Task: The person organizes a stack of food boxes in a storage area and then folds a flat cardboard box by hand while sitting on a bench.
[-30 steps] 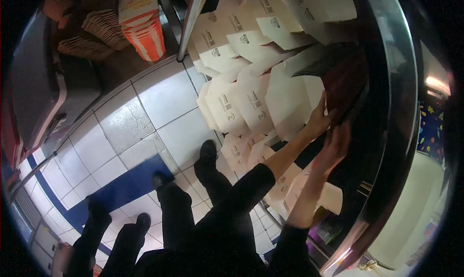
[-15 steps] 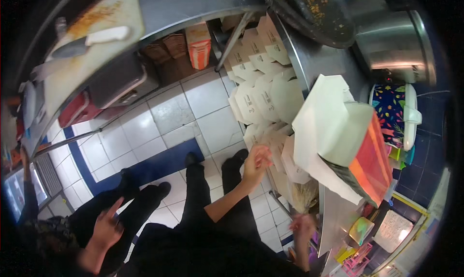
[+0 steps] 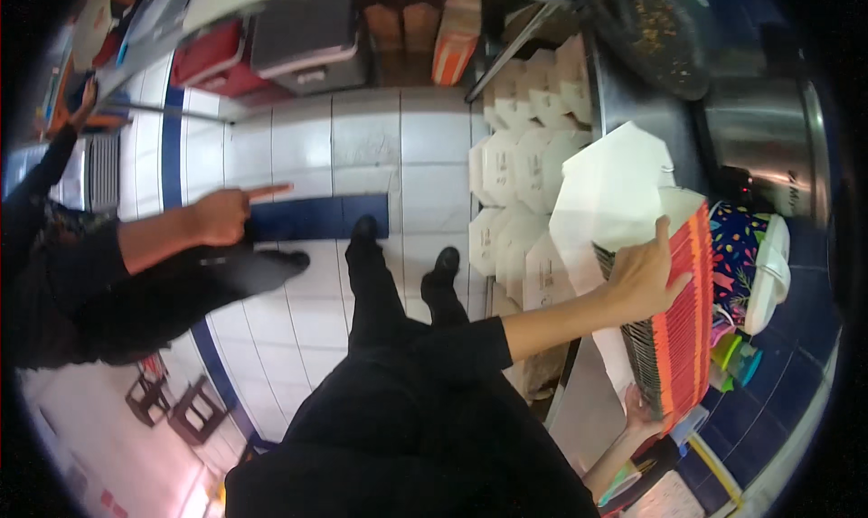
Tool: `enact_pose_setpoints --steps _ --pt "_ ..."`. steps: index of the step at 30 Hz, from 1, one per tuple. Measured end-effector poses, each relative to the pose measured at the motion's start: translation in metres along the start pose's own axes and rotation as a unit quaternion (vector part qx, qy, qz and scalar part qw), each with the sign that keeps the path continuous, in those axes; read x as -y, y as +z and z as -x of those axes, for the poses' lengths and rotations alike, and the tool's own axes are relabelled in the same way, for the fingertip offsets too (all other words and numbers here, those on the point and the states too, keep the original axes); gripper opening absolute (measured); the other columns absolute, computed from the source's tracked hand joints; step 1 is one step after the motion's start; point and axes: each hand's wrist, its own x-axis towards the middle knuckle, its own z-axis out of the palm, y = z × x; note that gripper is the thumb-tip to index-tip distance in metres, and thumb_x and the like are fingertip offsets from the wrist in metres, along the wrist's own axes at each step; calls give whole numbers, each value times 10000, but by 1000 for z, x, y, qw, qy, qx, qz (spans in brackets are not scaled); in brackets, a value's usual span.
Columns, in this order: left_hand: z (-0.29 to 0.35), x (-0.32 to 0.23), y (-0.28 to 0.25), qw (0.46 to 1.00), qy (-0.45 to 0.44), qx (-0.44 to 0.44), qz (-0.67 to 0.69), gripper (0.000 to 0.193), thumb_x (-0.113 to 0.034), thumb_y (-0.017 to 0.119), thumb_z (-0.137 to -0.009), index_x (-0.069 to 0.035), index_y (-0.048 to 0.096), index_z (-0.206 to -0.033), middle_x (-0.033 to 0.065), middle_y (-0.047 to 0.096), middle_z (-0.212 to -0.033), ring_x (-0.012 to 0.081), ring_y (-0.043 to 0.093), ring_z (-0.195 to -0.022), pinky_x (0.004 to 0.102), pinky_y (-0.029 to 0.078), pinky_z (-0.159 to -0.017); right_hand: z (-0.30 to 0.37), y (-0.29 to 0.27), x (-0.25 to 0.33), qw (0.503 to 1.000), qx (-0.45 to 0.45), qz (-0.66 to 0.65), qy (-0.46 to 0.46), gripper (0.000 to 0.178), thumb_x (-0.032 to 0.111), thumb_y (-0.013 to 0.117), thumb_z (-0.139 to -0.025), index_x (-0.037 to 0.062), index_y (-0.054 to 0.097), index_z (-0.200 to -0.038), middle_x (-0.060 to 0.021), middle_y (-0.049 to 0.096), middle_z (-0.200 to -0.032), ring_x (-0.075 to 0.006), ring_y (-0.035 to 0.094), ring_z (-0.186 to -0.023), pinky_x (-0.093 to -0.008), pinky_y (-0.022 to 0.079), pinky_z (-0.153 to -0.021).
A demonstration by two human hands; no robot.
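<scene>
A thick stack of flattened cartons [image 3: 680, 328] with orange and white edges stands on end at the right, with a white unfolded carton [image 3: 615, 188] leaning against its top. My left hand [image 3: 640, 283] lies spread on the stack's upper side, thumb raised, at the end of a black sleeve. My right hand [image 3: 638, 411] grips the stack's lower end, partly hidden behind it. Both hands hold the stack between them beside a steel counter [image 3: 646, 111].
White folded cartons [image 3: 515, 174] are piled on the floor beside the counter. A steel pot [image 3: 768, 156], a dark pan [image 3: 651, 30] and a colourful container [image 3: 746, 256] sit at the right. A co-worker's hand [image 3: 221, 215] points across the tiled floor and blue mat [image 3: 316, 218].
My view has swung left and down. My left hand has gone from my body up onto the carton stack, and my right hand now grips its lower end. The co-worker's hand rose, pointing.
</scene>
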Motion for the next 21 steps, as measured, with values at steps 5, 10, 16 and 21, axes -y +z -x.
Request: enact_pose_setpoints --steps 5,10,16,21 --pt "12 21 -16 979 -17 197 42 533 -305 657 -762 112 466 -1033 255 612 -782 374 619 -729 431 489 -679 -25 0 8 997 -22 45 55 892 559 710 -566 108 411 -1275 -188 373 -1245 -408 364 -1112 -596 358 -888" --pt "58 50 23 971 1 184 155 523 -268 671 -749 41 491 -1131 230 577 -1046 314 560 -993 366 428 -888 -59 -22 20 983 62 171 -9 956 666 706 -530 149 397 -1272 -125 403 -1251 -360 380 -1099 -591 383 -834" --pt "85 55 43 957 14 141 252 624 -158 662 -747 21 382 -1275 218 403 -1258 343 360 -1203 404 270 -1035 -45 -9 32 970 89 219 -60 862 617 655 -658 129 362 -1305 -93 420 -1281 -327 412 -1130 -543 385 -905" --pt "147 63 63 975 17 45 215 699 -112 637 -757 8 286 -1349 230 353 -1323 360 339 -1237 396 257 -1051 -26 4 25 961 110 235 -92 829 593 638 -695 126 349 -1315 -94 420 -1287 -319 415 -1144 -530 387 -919"
